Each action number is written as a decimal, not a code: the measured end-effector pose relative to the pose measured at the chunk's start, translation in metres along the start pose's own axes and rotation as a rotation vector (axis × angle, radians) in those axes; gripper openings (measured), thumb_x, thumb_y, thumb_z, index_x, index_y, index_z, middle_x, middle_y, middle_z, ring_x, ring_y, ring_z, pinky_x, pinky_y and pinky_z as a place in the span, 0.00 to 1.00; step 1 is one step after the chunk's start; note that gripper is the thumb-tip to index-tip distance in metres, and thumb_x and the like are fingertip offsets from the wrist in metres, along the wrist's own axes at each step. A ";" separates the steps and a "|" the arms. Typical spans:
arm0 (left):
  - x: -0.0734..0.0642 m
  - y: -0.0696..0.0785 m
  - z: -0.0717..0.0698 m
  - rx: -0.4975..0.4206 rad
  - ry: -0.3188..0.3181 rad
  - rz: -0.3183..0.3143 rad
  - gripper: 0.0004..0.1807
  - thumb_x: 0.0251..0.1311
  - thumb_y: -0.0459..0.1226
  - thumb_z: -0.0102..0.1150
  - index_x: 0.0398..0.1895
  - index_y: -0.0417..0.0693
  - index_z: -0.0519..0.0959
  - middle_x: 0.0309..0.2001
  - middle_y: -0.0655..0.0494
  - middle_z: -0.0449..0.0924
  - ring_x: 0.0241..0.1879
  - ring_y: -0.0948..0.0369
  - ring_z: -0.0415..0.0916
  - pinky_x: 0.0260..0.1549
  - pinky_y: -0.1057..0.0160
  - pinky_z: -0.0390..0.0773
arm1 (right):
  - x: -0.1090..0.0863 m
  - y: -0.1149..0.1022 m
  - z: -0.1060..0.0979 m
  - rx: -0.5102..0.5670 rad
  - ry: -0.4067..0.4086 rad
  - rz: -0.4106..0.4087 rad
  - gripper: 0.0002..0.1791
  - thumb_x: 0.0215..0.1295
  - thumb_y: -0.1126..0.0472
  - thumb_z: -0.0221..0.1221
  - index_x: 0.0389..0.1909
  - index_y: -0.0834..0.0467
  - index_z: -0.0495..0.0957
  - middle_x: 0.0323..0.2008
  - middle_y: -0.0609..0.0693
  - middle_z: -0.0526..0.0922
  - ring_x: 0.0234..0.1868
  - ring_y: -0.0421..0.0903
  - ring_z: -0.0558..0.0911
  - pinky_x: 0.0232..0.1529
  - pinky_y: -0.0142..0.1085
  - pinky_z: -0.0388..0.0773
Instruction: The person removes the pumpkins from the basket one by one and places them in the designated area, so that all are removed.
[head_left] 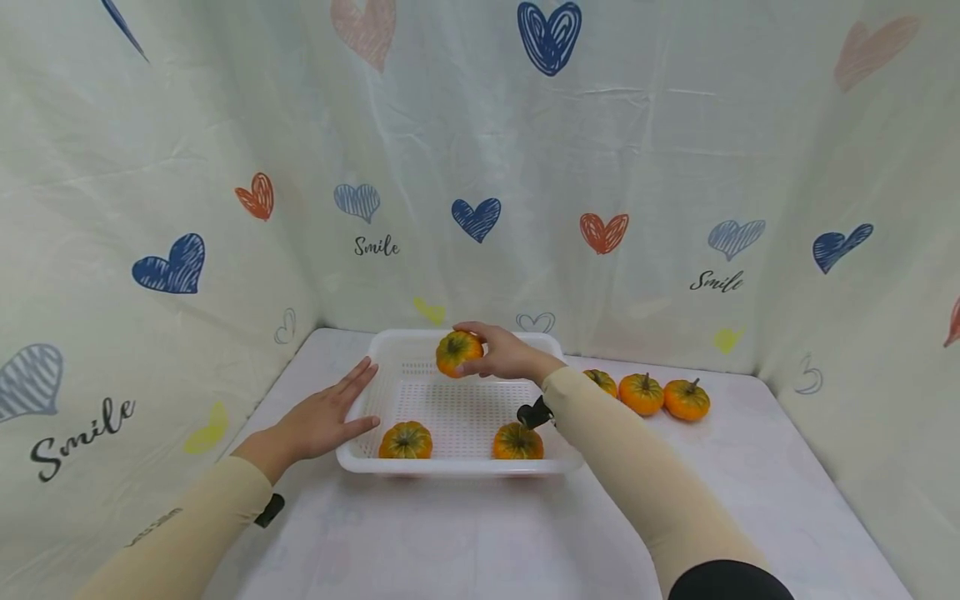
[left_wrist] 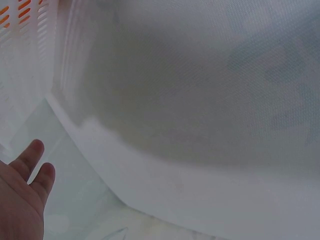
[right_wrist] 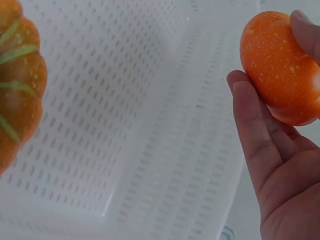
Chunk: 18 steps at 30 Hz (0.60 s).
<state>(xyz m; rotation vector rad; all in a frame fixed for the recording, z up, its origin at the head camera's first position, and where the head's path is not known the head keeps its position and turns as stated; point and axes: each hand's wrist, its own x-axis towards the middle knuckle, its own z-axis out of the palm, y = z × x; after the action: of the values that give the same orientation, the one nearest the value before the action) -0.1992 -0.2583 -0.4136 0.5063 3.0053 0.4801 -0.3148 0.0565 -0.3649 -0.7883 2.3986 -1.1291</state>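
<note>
My right hand grips a small orange and green pumpkin over the far part of a white plastic basket. In the right wrist view, the thumb and fingers curl round that orange pumpkin. Inside the basket, one pumpkin lies in the near left corner and another pumpkin near the right end. My left hand rests at the basket's left rim with its fingers straight. The left wrist view shows only part of the left hand beside the slotted wall.
To the right of the basket, behind my right forearm, a row of pumpkins sits on the white table; the leftmost is partly hidden. A pale curtain printed with hearts stands behind the table and along both sides.
</note>
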 end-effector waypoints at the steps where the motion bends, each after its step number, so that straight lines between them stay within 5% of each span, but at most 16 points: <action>1: 0.000 -0.001 0.001 0.000 -0.001 0.000 0.49 0.67 0.64 0.47 0.81 0.48 0.45 0.80 0.49 0.37 0.70 0.37 0.58 0.62 0.33 0.62 | -0.002 -0.001 -0.001 0.000 0.001 0.000 0.44 0.61 0.54 0.71 0.76 0.47 0.61 0.63 0.55 0.71 0.48 0.50 0.79 0.44 0.38 0.83; 18: -0.002 0.001 -0.001 -0.008 0.009 0.004 0.49 0.67 0.64 0.47 0.81 0.47 0.46 0.80 0.49 0.38 0.70 0.36 0.58 0.62 0.33 0.63 | -0.032 0.005 -0.021 0.039 0.008 -0.009 0.43 0.60 0.53 0.71 0.75 0.43 0.61 0.65 0.56 0.70 0.46 0.54 0.82 0.44 0.40 0.84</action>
<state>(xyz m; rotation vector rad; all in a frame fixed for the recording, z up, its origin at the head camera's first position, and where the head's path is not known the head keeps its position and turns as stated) -0.1973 -0.2582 -0.4123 0.5108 3.0107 0.4960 -0.3030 0.0909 -0.3531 -0.7836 2.3746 -1.1816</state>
